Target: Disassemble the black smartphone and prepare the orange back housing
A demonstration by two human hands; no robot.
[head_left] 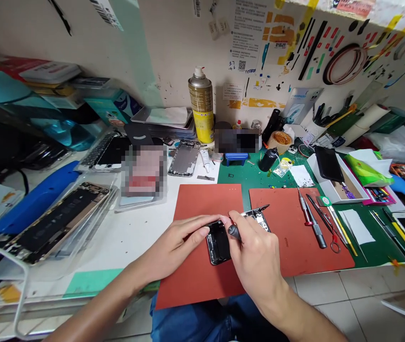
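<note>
An opened phone (217, 243) lies on the left red mat, its inner parts showing. My left hand (181, 240) steadies it, with the fingers stretched along its far edge and the thumb on its left side. In the closed fingers of my right hand (255, 242) is a tool with a dark round handle (234, 232). Its working end is hidden by that hand. Past my right knuckles, more of the phone's bright inner parts and a thin dark raised edge show.
Two red mats (206, 199) cover part of the bench. Right of my hands lie a screwdriver (311, 218), scissors (331, 232) and other slim tools. A yellow spray can (202, 114) and a phone back housing (184, 159) stand behind. Another phone body (67, 218) lies left.
</note>
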